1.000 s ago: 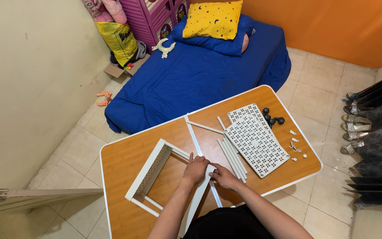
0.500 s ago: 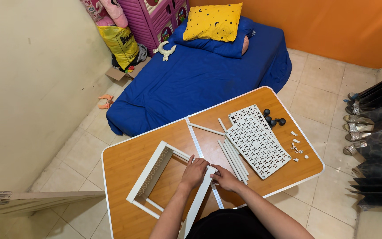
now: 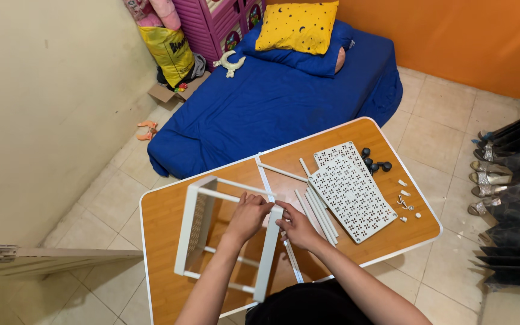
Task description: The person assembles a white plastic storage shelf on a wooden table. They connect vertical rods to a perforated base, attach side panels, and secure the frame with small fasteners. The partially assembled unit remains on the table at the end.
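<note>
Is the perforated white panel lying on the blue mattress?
No, the perforated white panel lies flat on the wooden table, beside loose white rods.

We are reaching both bare forearms forward, wrists nearly straight. Our left hand (image 3: 248, 216) is curling its fingers over in a grip; our right hand (image 3: 297, 227) is pinching, fingertips almost meeting the left's.

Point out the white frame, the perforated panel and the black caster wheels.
white frame (image 3: 189, 225), head view, left side rail.
perforated panel (image 3: 351, 192), head view, panel centre.
black caster wheels (image 3: 375, 164), head view, middle of the cluster.
</note>
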